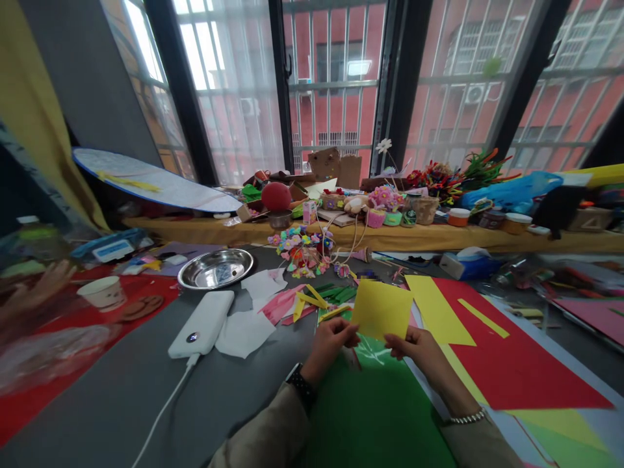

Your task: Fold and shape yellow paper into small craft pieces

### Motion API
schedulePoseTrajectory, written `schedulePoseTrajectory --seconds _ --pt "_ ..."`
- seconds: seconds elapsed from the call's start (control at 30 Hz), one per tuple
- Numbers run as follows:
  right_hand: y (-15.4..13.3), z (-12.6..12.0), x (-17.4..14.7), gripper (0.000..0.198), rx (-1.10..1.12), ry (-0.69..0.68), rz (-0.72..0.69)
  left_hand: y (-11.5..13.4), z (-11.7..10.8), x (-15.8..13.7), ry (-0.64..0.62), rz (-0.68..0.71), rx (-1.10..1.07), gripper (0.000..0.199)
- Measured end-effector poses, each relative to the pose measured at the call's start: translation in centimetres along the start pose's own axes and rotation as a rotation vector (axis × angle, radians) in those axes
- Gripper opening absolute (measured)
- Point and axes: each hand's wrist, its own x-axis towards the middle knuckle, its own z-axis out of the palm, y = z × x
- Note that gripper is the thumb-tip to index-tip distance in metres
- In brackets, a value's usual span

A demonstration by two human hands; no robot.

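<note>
Two forearms in greyish-beige sleeves (273,426) reach up from the bottom edge, which cuts them off, over a smooth, glossy green sheet (377,416) that also runs out of view. Black watch (301,385) on the left wrist, silvery beaded bracelet (467,417) on the right. Each hand is mostly closed: the left hand (330,339) pinches the lower left corner of a flat yellow square (382,308) between thumb and curled fingers, and the right hand (418,346) grips its lower right corner the same way. This thin, matt piece is held up above the far end of the green sheet, hiding part of what lies behind it. Below the left hand, a small pale shape is too blurred to name. At the far left, another person's hand (36,296) is smeared by blur and cut by the edge. On the grey worktop (121,383), a white plastic block (207,322) with rounded corners trails a cable (166,403); beyond it sits a shiny oval metal dish (214,276). Matt red paper (531,364) lies to the right.
</note>
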Motion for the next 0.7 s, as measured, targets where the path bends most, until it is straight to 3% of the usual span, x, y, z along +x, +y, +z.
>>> schedulePoseTrajectory --seconds 0.17,0.33,0.53,0.7 --pt "0.0 0.1 0.0 0.03 -0.014 0.029 -0.021 -0.4 -0.1 0.1 0.02 0.023 0.001 0.03" --pt "0.1 0.4 -0.3 0.027 -0.002 -0.009 -0.059 -0.5 0.0 -0.1 -0.111 -0.023 -0.072 0.031" --pt "0.3 0.7 -0.2 0.027 -0.002 -0.043 -0.051 -0.4 0.5 -0.4 -0.071 -0.066 -0.132 0.037" --pt "0.3 1.1 -0.2 0.028 -0.15 -0.07 -0.014 -0.5 0.7 -0.5 -0.125 -0.063 -0.099 0.028"
